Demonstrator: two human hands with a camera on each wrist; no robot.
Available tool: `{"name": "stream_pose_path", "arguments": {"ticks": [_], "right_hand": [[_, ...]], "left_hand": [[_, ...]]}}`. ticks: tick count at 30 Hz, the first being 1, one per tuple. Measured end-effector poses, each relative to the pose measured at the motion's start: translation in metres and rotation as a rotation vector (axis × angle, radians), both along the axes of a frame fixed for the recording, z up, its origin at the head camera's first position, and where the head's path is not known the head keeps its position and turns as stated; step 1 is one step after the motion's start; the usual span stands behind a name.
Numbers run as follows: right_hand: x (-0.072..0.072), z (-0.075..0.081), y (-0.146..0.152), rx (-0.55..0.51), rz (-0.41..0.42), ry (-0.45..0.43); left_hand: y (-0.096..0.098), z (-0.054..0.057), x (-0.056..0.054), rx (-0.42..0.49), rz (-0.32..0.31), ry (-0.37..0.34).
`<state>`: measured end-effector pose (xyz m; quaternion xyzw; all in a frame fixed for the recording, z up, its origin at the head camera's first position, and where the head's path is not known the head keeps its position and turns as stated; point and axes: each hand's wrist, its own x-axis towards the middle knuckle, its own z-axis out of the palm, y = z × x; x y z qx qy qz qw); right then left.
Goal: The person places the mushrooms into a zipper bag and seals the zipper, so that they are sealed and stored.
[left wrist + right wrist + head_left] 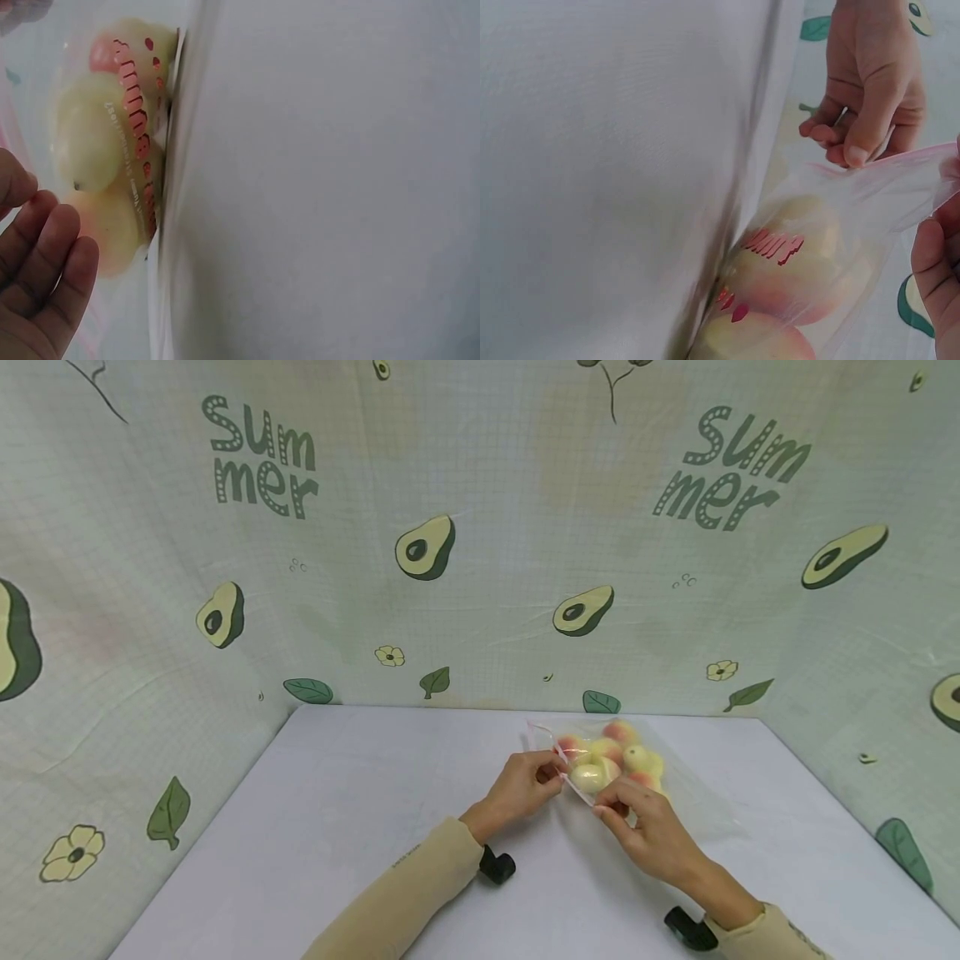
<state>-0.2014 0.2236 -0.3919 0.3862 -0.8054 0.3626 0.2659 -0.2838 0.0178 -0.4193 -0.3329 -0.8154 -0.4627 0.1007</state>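
A clear zip bag (701, 806) with a pink strip along its mouth lies toward the right back of the table. Several round yellow-and-red fruits (604, 748), peach-like in look, fill it. Thumb and fingertips of my left hand (525, 781) pinch the pink-edged mouth at its left part. Farther along the same edge, my right hand (652, 835) pinches it between thumb and fingers. In the right wrist view the pink strip (922, 156) stretches between both hands, above the fruits. Red lettering (135, 112) on the bag shows in the left wrist view.
The table (360, 810) has a white cover. Behind it and at both sides hangs a pale cloth (487, 468) printed with avocados, leaves and the word "summer". Black wrist cameras (497, 865) sit under both wrists.
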Motion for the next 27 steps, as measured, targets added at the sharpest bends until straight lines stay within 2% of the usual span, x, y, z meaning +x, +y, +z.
{"name": "stream_pose_path", "arguments": {"ticks": [6,12,18,24,27], "right_hand": [[0.001,0.001,0.0,0.003,-0.011,-0.004],[0.001,0.002,0.0,0.001,-0.02,0.003],[0.0,0.003,0.001,-0.009,-0.029,-0.008],[0.001,0.005,0.001,-0.013,-0.053,-0.015],[0.004,0.012,-0.001,-0.021,-0.055,-0.007]], "left_hand": [[-0.001,0.0,-0.003,-0.02,0.009,-0.005],[-0.003,-0.001,-0.006,-0.006,0.016,-0.046],[-0.006,-0.003,-0.012,-0.012,0.051,-0.082],[-0.006,-0.001,-0.019,-0.016,0.045,-0.075],[-0.006,0.0,-0.023,-0.031,0.047,-0.064]]}}
